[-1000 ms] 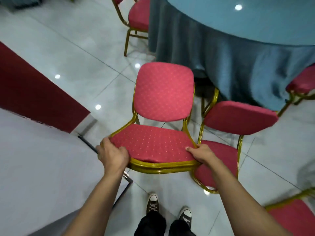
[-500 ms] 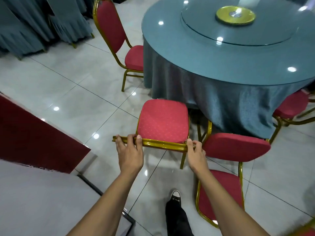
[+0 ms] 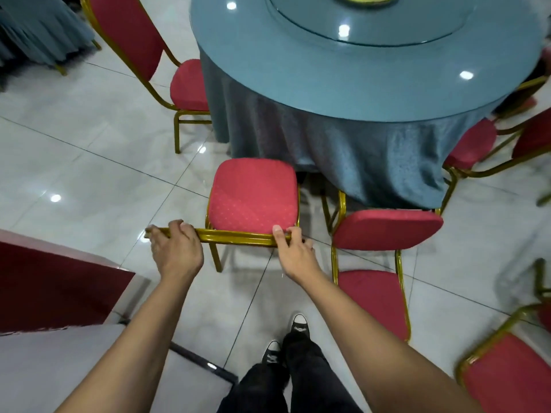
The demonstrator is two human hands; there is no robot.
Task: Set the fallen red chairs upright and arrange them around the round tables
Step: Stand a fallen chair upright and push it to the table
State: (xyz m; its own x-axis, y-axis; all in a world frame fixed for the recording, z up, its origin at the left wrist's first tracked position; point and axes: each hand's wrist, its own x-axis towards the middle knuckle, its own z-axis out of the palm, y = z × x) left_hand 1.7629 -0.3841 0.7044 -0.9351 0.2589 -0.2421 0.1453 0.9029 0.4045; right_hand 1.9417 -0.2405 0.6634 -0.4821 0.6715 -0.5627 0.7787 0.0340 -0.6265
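A red chair (image 3: 253, 195) with a gold frame stands upright on the tiled floor, its seat facing the round table (image 3: 357, 70) and nearly touching the blue-grey tablecloth (image 3: 328, 150). I look down on the top rail of its backrest. My left hand (image 3: 176, 248) grips the left end of that rail. My right hand (image 3: 293, 248) grips the right end, thumb on top.
Another red chair (image 3: 387, 231) stands just right of mine, backrest toward the table. More red chairs sit at the upper left (image 3: 190, 84), far right (image 3: 471, 144) and bottom right (image 3: 507, 374). A red and white panel (image 3: 59, 281) lies at my left. My feet (image 3: 286, 338) are behind the chair.
The chair went from tipped back with my hands on the seat edge to upright with both hands on the backrest's top rail. It now sits closer to the tablecloth.
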